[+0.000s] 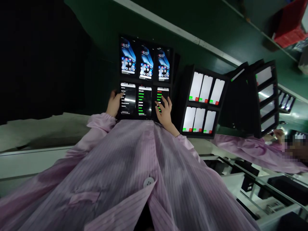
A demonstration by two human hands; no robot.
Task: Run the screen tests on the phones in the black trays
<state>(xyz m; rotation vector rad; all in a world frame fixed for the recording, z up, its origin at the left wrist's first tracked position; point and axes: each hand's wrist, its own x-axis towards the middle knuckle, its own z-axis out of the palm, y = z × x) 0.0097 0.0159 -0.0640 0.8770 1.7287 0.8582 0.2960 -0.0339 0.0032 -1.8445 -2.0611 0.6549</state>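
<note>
In front of me lies a black phone tray [145,82] with two rows of lit smartphones. The back row shows home screens with a clock. In the front row, the left phone [128,104] has white text lines on black, and the middle phone [144,101] lists mostly green lines. My left hand [113,104] grips the tray's left edge, its thumb reaching the left phone's edge; its other fingers are partly hidden. My right hand [164,112] is spread over the front right phone [159,93], fingertips at its screen and covering part of it.
To the right, a second black tray [201,104] holds several phones with white screens and green and red corners. Beyond it stands a tilted tray [258,109] of phones, near another person's pink sleeve [240,146]. A red bin [288,30] is at the far right.
</note>
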